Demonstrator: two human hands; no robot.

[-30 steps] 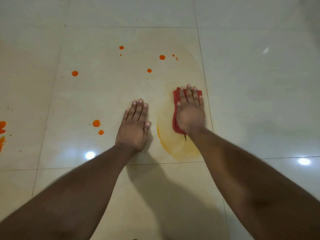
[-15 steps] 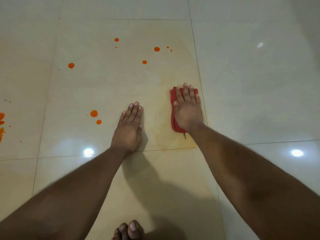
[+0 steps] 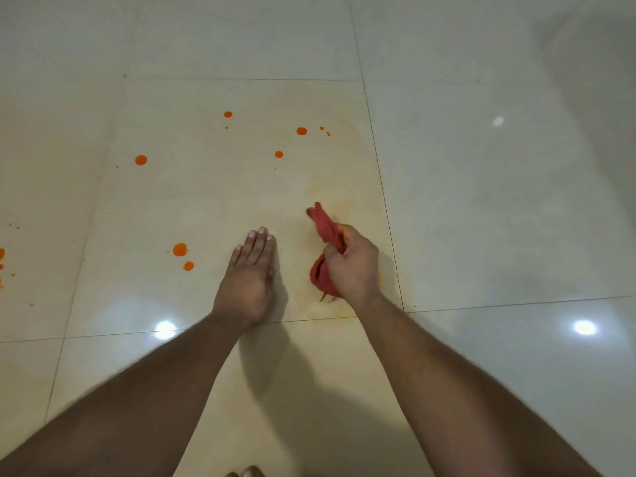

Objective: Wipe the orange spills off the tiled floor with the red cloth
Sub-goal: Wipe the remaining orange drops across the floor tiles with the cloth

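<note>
A glossy cream tiled floor [image 3: 481, 208] is shown from above, divided by thin grout lines [image 3: 377, 166]; ceiling lights are mirrored in it as bright spots [image 3: 584, 327]. Two bare forearms are extended onto the tile at the centre. The left hand [image 3: 248, 277] is laid flat on the floor just beyond a grout line, palm down, fingers straight and together. The right hand [image 3: 351, 266] is seen beside it, apart from it, with fingers and thumb curled round the red cloth [image 3: 325, 235], which is bunched; one twisted end is projected past the knuckles and a fold is hung below the fist. A pale yellow-orange smear [image 3: 330, 304] is spread over the tile under and around the cloth. Round orange spills are scattered on the same tile: two close together [image 3: 180, 249] beside the left hand, one nearer the tile's left edge [image 3: 141, 160], and several smaller drops toward its far edge [image 3: 301, 131]. Further orange marks [image 3: 1, 254] are cut by the frame's left border. Toes [image 3: 249, 472] are visible at the bottom edge.
</note>
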